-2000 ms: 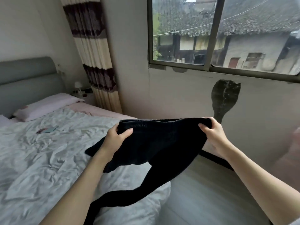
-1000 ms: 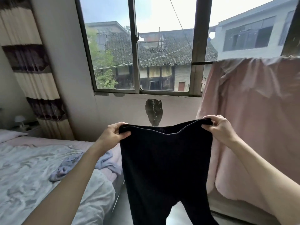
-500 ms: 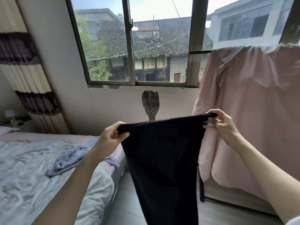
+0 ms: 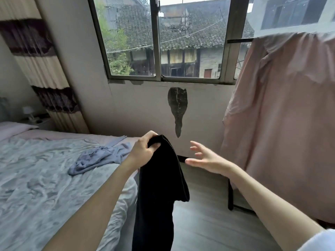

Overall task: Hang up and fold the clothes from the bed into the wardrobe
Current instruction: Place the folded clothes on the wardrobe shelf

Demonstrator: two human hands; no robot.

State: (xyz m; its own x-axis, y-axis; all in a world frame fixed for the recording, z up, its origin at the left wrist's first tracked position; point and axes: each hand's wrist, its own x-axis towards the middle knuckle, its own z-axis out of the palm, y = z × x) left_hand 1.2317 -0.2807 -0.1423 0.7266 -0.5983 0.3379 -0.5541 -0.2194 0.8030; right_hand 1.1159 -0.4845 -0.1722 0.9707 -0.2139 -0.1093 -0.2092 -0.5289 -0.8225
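The left hand (image 4: 143,151) grips the top of the black pants (image 4: 159,187), which hang down just beside the bed (image 4: 45,187). The right hand (image 4: 204,158) is spread wide and holds nothing, near the pants. A blue shirt (image 4: 97,156) lies on the bed.

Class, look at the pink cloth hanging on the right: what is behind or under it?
The pink cloth drapes over a dark rail at the top, and a dark frame leg shows at its lower left edge. Whatever hangs or stands inside is covered, so it cannot be seen.
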